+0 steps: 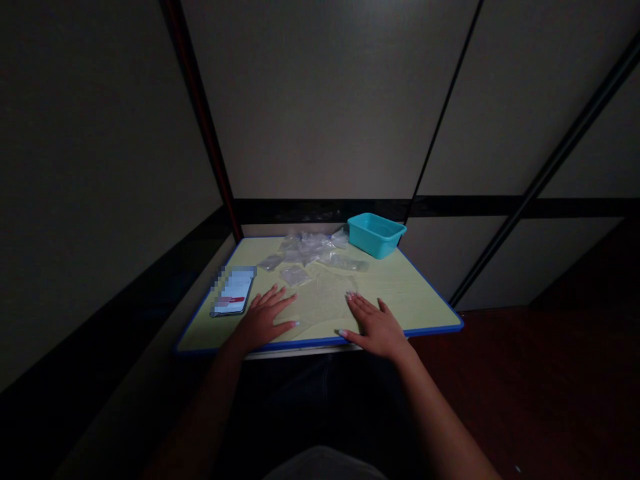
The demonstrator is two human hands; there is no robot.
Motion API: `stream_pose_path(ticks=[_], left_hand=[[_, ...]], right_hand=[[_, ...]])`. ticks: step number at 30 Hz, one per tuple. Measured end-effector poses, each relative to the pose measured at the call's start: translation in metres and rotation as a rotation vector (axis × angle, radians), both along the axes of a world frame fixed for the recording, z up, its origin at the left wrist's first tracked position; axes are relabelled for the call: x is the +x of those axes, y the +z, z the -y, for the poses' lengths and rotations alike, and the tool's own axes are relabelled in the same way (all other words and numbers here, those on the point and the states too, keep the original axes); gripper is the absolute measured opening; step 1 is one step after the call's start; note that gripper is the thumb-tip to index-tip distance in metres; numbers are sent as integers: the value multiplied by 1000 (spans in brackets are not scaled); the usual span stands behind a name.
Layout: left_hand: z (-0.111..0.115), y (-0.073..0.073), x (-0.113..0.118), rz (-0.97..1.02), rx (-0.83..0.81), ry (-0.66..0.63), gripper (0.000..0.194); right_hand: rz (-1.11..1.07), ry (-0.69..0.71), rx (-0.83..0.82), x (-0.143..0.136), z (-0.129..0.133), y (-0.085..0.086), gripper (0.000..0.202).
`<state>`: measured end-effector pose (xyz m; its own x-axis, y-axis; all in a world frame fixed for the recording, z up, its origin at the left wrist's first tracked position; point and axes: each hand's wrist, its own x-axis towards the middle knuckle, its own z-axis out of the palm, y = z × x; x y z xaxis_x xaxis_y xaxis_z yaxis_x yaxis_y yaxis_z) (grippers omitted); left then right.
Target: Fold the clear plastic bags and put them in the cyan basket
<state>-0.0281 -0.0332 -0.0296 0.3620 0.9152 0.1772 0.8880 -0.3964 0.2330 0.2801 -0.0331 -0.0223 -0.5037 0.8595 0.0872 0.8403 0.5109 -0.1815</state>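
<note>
A clear plastic bag point(325, 300) lies spread flat on the small table point(415, 300), between my two hands. My left hand point(265, 317) rests palm down near the front edge with its fingers spread, at the bag's left side. On the other side my right hand point(375, 327) also lies flat, fingers stretched out, its fingertips at the bag's right side. Neither hand grips anything. Behind the bag sits a loose pile of crumpled clear plastic bags point(310, 247), with a small folded bag point(295, 275) in front of it.
A phone point(234, 293) with its screen lit lies left of my left hand. At the back right corner stands a turquoise plastic basin point(375, 237). A panelled wall point(325, 120) rises behind the table, which has a blue edge.
</note>
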Motion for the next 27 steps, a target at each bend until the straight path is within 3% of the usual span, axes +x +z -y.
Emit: stream_pose_path(ticks=[27], left_hand=[[0,0,1,-48,-20,-8,50]], right_hand=[[-5,-3,-3,0,2,1,86]])
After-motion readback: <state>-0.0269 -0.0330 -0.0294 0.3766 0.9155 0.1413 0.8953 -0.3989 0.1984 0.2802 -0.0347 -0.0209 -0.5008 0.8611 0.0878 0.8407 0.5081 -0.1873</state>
